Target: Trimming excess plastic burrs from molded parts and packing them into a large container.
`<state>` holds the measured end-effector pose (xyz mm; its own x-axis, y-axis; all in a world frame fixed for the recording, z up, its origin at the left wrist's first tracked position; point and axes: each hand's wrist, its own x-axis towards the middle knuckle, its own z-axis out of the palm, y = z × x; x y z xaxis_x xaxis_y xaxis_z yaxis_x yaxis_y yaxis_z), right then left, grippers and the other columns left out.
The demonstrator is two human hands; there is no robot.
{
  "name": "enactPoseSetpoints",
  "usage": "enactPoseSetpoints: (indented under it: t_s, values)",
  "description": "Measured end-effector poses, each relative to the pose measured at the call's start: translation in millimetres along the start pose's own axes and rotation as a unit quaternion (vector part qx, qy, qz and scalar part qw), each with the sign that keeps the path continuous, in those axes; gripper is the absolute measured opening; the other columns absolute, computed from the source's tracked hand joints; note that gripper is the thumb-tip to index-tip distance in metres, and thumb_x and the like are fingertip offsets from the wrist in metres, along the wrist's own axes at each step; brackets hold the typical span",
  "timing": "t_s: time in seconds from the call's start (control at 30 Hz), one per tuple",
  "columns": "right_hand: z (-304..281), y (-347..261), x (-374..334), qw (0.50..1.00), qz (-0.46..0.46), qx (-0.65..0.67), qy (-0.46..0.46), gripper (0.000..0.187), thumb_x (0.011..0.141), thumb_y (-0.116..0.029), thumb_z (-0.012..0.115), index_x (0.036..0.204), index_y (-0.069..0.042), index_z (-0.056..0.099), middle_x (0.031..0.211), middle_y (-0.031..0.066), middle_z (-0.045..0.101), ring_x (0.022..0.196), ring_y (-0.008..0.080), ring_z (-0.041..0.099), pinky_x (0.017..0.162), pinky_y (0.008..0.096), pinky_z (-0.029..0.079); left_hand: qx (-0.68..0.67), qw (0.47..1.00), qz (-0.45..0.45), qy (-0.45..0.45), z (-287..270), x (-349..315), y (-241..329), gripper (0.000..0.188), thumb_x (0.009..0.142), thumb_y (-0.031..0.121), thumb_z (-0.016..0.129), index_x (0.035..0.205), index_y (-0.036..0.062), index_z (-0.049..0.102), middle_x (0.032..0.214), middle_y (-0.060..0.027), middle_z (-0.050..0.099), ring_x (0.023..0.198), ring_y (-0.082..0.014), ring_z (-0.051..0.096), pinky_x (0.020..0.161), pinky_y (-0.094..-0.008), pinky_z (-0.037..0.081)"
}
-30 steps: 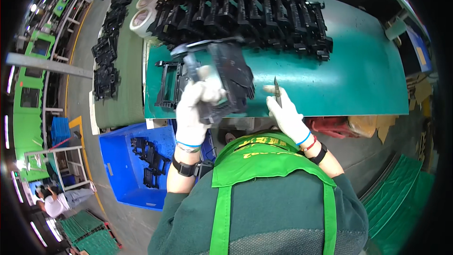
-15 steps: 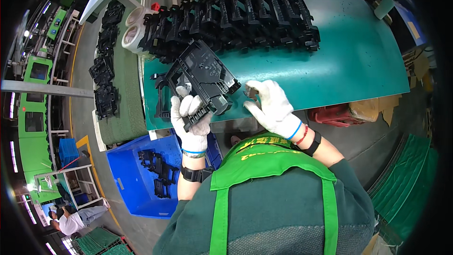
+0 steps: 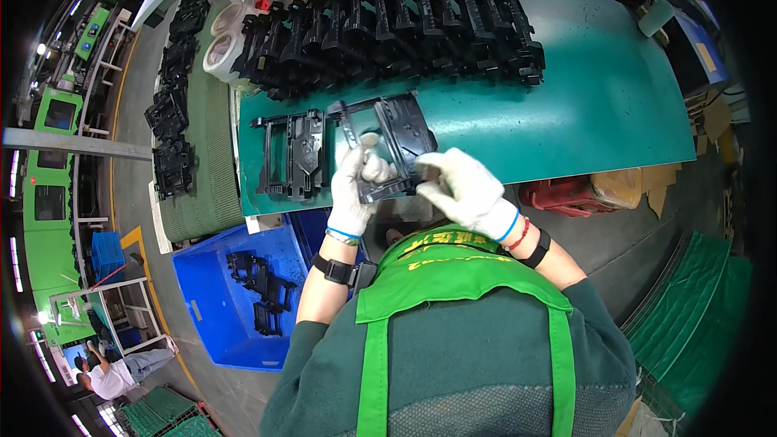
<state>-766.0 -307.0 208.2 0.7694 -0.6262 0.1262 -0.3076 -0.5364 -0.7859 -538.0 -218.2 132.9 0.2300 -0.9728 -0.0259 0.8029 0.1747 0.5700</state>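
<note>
A black plastic frame [image 3: 411, 131] with a rectangular opening is held up over the near edge of the green table. My left hand [image 3: 353, 194], in a white glove, grips it from the left, with fingers reaching into the opening. At its right edge, my gloved right hand [image 3: 469, 194] is closed, thumb and fingertips drawn together against or just beside the frame. What sits between those fingertips is hidden. A second black frame [image 3: 306, 154] lies flat on the table, left of the held one.
Several similar black frames [image 3: 396, 28] stand in a row along the table's far side. Rolls of tape [image 3: 225, 53] sit at its left end. More black parts lie on the conveyor belt [image 3: 212, 154] and in a blue bin [image 3: 210, 320]. A person [image 3: 113, 376] is at far left.
The held frame has turned from tilted to more level, uncovering the frame on the table. My right hand has come against its right edge; the small brownish piece in those fingers no longer shows.
</note>
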Motion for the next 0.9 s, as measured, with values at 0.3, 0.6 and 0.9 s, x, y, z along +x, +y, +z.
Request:
enactPoseSetpoints:
  t_s: [0.3,0.6,0.9]
  values:
    - [25.7,18.3,9.9,0.992,-0.127,0.009,-0.012,0.045,0.089,-0.008,0.073,0.133,-0.008,0.063,0.109,0.0158,0.068,0.100,0.0356,0.070,0.087,0.0412,0.056,0.235,0.954,-0.067,0.175,44.8,2.1,-10.5,0.048,0.107,0.035,0.060,0.143,0.0030,0.059,0.096,-0.0022,0.070,0.085,-0.0142,0.065,0.078,-0.0303,0.055]
    - [25.8,33.1,-9.5,0.985,0.017,0.164,0.054,0.041,0.091,0.006,0.067,0.131,0.000,0.059,0.112,0.0100,0.069,0.098,0.0187,0.067,0.088,0.0315,0.054,0.775,0.551,0.161,0.264,-42.3,-1.3,161.0,0.042,0.099,0.020,0.067,0.136,0.0003,0.066,0.115,-0.0115,0.074,0.100,-0.0190,0.070,0.089,-0.0314,0.057]
    - [-45.9,14.7,-57.6,0.894,0.198,0.378,0.141,0.041,0.086,0.005,0.071,0.124,0.003,0.058,0.105,0.0083,0.070,0.096,0.0170,0.067,0.088,0.0304,0.055,0.649,0.743,-0.093,0.138,-91.8,-15.2,199.1,0.085,0.092,0.010,0.068,0.167,0.0036,0.028,0.161,-0.0131,0.048,0.134,-0.0186,0.054,0.110,-0.0316,0.046]
